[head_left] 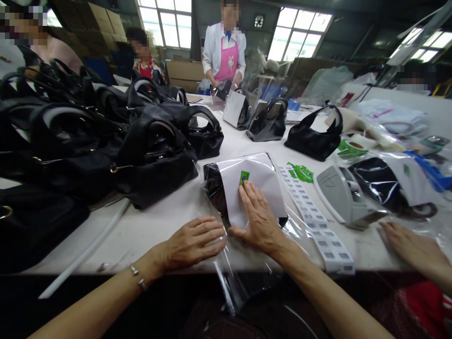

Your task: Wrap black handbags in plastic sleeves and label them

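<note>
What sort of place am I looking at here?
Probably a handbag factory's packing area: many black handbags crowd the long white table, a strip of barcode labels lies beside a plastic-wrapped bag, and cardboard boxes are stacked behind.

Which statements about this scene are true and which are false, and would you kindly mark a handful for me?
1. The right hand rests on a white sheet, its fingertips at a green sticker. True.
2. The left hand is clenched in a fist. False: the left hand has its fingers extended.
3. A strip of labels lies to the right of the sheet, as the camera sees it. True.
4. The bracelet is on the right wrist. False: the bracelet is on the left wrist.
5. Loose green stickers lie beside the strip. True.
6. The person standing across the table wears a green apron. False: the apron is pink.
</note>
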A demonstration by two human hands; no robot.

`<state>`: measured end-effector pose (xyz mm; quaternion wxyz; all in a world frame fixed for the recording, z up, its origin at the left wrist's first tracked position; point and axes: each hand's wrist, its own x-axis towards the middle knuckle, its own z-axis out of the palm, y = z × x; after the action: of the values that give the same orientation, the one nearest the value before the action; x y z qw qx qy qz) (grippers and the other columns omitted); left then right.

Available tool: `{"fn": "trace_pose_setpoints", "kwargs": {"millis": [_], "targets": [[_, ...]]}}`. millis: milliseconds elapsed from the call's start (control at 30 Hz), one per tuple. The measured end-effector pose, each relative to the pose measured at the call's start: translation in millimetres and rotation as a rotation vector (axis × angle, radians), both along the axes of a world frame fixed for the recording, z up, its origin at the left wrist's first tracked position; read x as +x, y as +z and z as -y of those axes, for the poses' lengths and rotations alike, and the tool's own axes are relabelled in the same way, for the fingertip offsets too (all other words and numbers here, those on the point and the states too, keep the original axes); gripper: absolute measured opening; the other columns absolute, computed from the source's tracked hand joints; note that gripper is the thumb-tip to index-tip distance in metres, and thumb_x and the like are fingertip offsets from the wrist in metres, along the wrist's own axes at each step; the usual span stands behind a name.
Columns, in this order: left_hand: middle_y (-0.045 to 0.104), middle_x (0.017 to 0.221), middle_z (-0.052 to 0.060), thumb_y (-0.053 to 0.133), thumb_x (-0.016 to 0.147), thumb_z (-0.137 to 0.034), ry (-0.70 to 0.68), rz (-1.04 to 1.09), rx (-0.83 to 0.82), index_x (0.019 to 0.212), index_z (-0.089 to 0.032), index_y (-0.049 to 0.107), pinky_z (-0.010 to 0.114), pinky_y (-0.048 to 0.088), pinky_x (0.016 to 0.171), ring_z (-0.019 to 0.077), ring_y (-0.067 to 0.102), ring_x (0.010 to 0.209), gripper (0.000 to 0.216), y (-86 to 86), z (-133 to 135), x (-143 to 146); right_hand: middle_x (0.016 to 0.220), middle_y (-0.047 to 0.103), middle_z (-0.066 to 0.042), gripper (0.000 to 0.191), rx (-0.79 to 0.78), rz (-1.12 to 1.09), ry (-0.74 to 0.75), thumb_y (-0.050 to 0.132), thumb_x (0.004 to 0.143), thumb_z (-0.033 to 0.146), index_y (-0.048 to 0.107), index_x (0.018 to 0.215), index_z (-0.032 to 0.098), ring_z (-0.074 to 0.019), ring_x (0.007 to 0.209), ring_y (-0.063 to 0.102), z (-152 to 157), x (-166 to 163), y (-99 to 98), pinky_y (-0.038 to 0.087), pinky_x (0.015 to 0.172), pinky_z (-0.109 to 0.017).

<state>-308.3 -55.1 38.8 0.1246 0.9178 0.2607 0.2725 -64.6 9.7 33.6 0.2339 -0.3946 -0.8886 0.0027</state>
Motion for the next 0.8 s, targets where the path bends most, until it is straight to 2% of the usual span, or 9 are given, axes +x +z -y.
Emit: {"fn": "trace_pose_setpoints", "kwargs": {"millis": [100,200,300,367,500,633,800], "targets": [[0.076,0.108,0.008,0.053,0.093,-0.014,-0.015,0.030,-0.066,0.110,-0.027,0.070,0.045,0.048,0.106,0.0244,0.067,0.112,0.027,7.4,0,15,0.165,0.018,-0.017,0.109,-0.001,-0.005,-0.007,0.074,0.072,0.044,0.013,0.157,0.014,-0.0332,0.152,0.013,0,0,-0.7,0.021,0.122,-0.056],[0.076,0.090,0.007,0.052,0.095,-0.018,0.117,0.094,0.015,0.097,-0.022,0.070,0.040,0.053,0.091,0.0218,0.069,0.094,0.019,13.1,-9,29,0.164,0.020,-0.018,0.104,-0.001,-0.005,-0.004,0.071,0.075,0.043,0.014,0.157,0.013,-0.0323,0.152,0.014,-1,1,-1.2,0.022,0.122,-0.056],[0.072,0.083,0.005,0.054,0.096,-0.020,0.293,0.141,0.106,0.090,-0.019,0.067,0.036,0.050,0.079,0.0192,0.065,0.082,0.014,17.8,-22,42,0.163,0.021,-0.019,0.097,0.004,-0.009,0.013,0.067,0.078,0.040,0.018,0.156,0.011,-0.0312,0.152,0.015,-3,2,-3.2,0.023,0.121,-0.055],[0.072,0.084,0.005,0.055,0.095,-0.019,0.366,0.102,0.181,0.088,-0.019,0.066,0.037,0.048,0.083,0.0198,0.064,0.086,0.013,21.8,-28,50,0.163,0.022,-0.018,0.094,0.020,-0.042,0.019,0.065,0.078,0.040,0.020,0.156,0.011,-0.0308,0.152,0.015,-5,2,-6.0,0.023,0.121,-0.055],[0.072,0.094,0.005,0.055,0.095,-0.018,0.406,-0.011,0.349,0.086,-0.019,0.067,0.047,0.036,0.106,0.0251,0.060,0.110,0.016,30.3,-41,60,0.162,0.026,-0.018,0.098,0.036,-0.118,0.042,0.069,0.076,0.046,0.023,0.155,0.012,-0.0323,0.151,0.019,-8,2,-11.9,0.025,0.121,-0.056],[0.071,0.090,0.003,0.056,0.095,-0.024,0.479,-0.034,0.296,0.080,-0.021,0.066,0.048,0.033,0.106,0.0247,0.060,0.107,0.018,32.8,-54,65,0.161,0.028,-0.019,0.103,0.007,-0.203,0.078,0.072,0.074,0.047,0.021,0.156,0.012,-0.0334,0.151,0.021,-9,5,-13.8,0.025,0.120,-0.059],[0.070,0.088,0.002,0.061,0.090,-0.021,0.545,0.022,0.203,0.076,-0.022,0.065,0.050,0.030,0.106,0.0248,0.058,0.104,0.015,30.8,-58,71,0.160,0.030,-0.018,0.100,-0.051,-0.276,0.133,0.073,0.078,0.040,0.017,0.157,0.016,-0.0320,0.150,0.024,-10,14,-12.9,0.027,0.120,-0.058]]}}
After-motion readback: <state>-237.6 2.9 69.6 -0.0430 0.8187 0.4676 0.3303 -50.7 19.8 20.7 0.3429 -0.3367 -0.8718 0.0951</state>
